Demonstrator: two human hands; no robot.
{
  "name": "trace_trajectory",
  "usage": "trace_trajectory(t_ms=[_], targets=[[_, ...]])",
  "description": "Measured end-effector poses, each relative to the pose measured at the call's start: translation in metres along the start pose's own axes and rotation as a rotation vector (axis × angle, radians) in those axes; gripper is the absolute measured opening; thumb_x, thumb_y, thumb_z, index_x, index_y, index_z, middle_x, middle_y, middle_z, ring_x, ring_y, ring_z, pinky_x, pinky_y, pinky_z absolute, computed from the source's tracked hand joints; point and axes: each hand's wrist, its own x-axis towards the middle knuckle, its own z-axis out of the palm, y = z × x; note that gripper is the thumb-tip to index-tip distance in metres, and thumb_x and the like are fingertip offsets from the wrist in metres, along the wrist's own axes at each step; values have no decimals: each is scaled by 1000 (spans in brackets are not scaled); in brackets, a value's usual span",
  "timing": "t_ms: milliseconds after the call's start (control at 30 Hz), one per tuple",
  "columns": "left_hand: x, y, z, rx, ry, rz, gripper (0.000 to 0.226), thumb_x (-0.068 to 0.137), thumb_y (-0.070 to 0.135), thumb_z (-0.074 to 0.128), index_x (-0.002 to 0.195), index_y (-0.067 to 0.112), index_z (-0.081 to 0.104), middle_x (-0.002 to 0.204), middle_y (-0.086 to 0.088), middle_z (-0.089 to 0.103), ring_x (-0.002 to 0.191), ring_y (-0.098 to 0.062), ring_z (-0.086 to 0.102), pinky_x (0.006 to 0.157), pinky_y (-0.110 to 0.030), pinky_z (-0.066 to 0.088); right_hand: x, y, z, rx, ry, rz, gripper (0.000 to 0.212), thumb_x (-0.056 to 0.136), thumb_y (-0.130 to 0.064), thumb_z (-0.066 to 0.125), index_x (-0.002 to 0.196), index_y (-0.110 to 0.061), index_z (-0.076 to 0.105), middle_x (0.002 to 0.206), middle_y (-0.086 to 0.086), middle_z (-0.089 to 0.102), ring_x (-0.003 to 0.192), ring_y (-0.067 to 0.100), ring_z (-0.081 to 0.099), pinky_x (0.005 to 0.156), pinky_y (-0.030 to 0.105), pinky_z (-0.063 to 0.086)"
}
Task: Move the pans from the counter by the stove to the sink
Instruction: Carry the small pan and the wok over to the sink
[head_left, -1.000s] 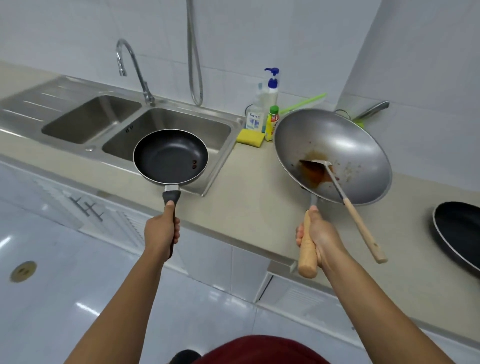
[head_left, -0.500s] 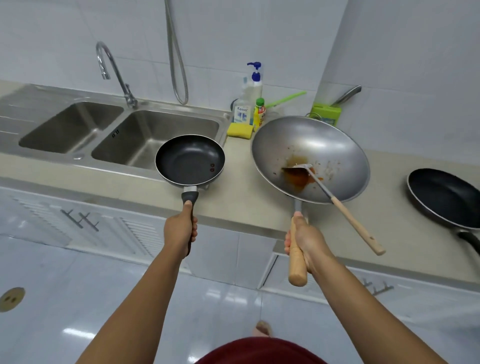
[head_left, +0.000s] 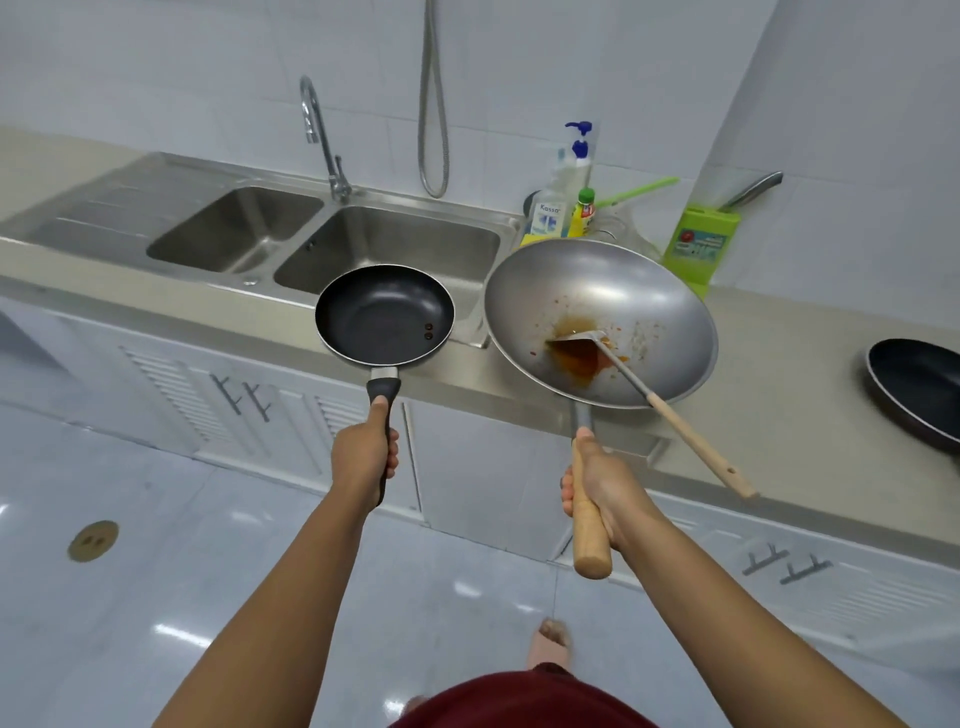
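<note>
My left hand (head_left: 365, 460) grips the dark handle of a small black frying pan (head_left: 384, 314), held level over the front edge of the counter by the right basin of the steel sink (head_left: 395, 249). My right hand (head_left: 602, 491) grips the wooden handle of a large steel wok (head_left: 597, 317) smeared with orange sauce. A metal spatula with a wooden handle (head_left: 675, 421) lies loose inside the wok. A second black pan (head_left: 917, 389) rests on the counter at the far right edge.
The sink has two basins, a draining board on the left and a curved tap (head_left: 322, 140) behind. Soap bottles (head_left: 571, 192) and a green box (head_left: 701, 249) stand against the wall tiles. White cabinet doors run below the counter (head_left: 789, 364).
Both pans stay gripped. Over the second the view has swung so the sink sits more central behind the small pan, and the right-hand black pan has slid to the frame edge.
</note>
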Motion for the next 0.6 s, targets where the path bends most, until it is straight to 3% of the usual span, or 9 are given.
trace_trajectory(t_ms=[167,367,533,600], targets=[[0,-12,-48,-83,97,-23,54,92,53,56,64,6,59,54,-4,54,44,-16,45,46,-28,39,-9,-1,37,-95,-82,-38,59,95,-59,43,75,-7,62,62,8,63,50,19,58,47,28,49],[3,-22,-103,-174,258,-67,54,93,52,55,65,6,59,55,-5,55,44,-16,46,45,-27,40,-11,-10,94,-264,-218,-82,61,94,-61,42,77,-7,64,63,8,65,53,21,60,57,34,54],[17,-17,-147,-231,400,-89,54,94,51,54,64,6,59,56,-5,55,45,-17,47,47,-28,41,-15,-27,150,-384,-339,-128,60,94,-61,42,77,-9,64,59,4,64,48,15,59,42,22,48],[23,-12,-161,-271,445,-90,53,93,51,54,65,6,59,56,-5,54,46,-17,46,47,-28,40,-17,-37,174,-385,-390,-151,60,94,-59,43,71,-8,63,49,3,63,43,15,58,44,25,50]])
